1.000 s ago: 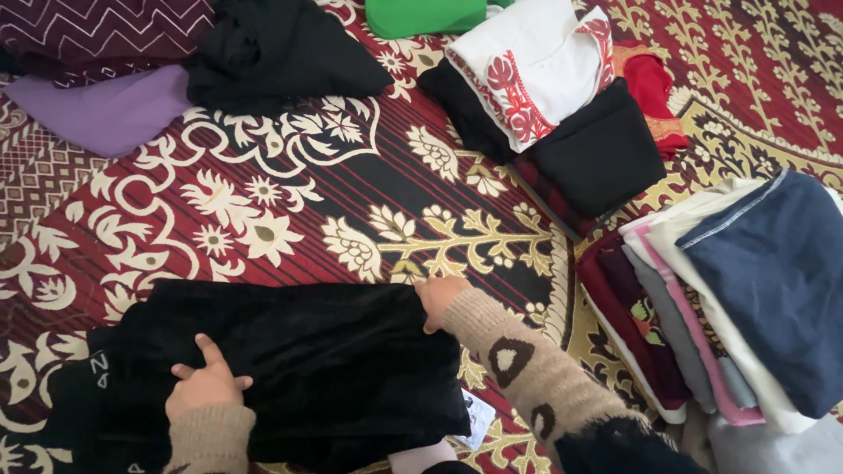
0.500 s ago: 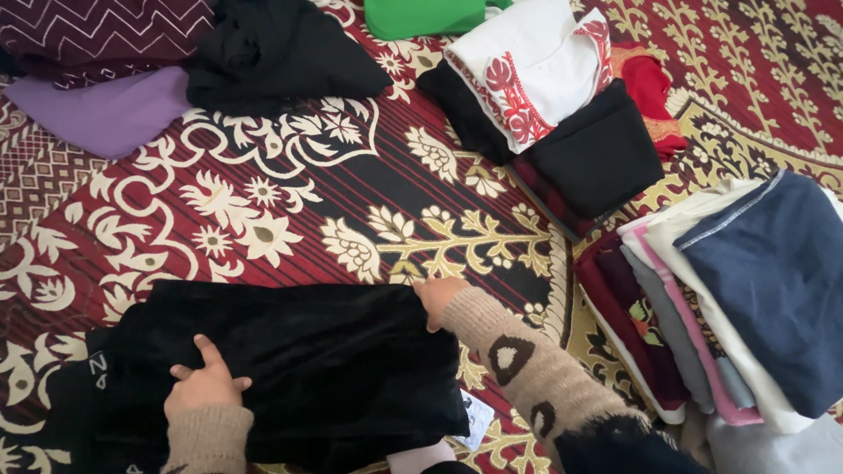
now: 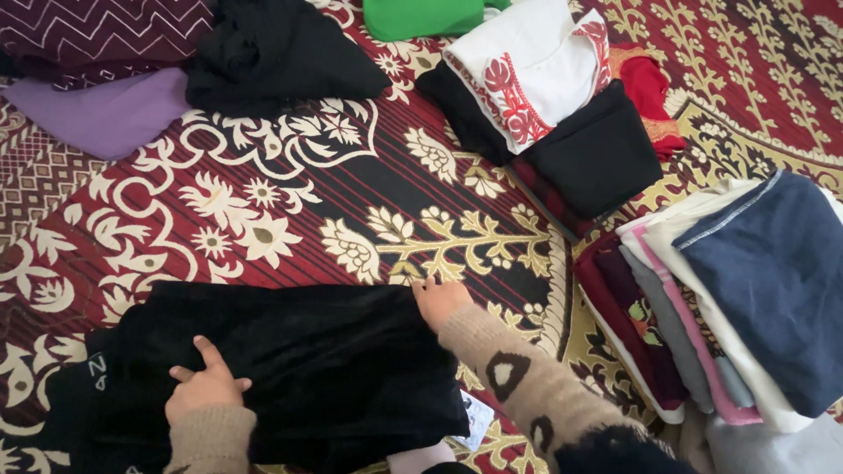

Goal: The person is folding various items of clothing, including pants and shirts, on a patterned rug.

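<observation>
A folded black velvety garment [image 3: 290,369] lies on a red patterned carpet [image 3: 290,202] at the bottom of the head view, its lower edge and left end cut off by the frame. The left hand [image 3: 204,386] lies flat on the garment's left half, fingers spread and gripping nothing, its wrist covered by a beige knit sleeve [image 3: 207,439]. The right hand [image 3: 439,300] rests at the garment's upper right corner; its fingers [image 3: 428,285] touch the edge where cloth meets carpet, though whether they pinch the fabric is hard to make out. Compared with a second ago, the right hand sits slightly lower and its forearm has swung a little toward the body; the left hand and garment are unchanged. To the right stands a pile of folded clothes [image 3: 729,298] topped by a dark blue piece, partly cut off. Beyond lie a white embroidered garment [image 3: 527,61] and a black folded cloth [image 3: 597,154].
</observation>
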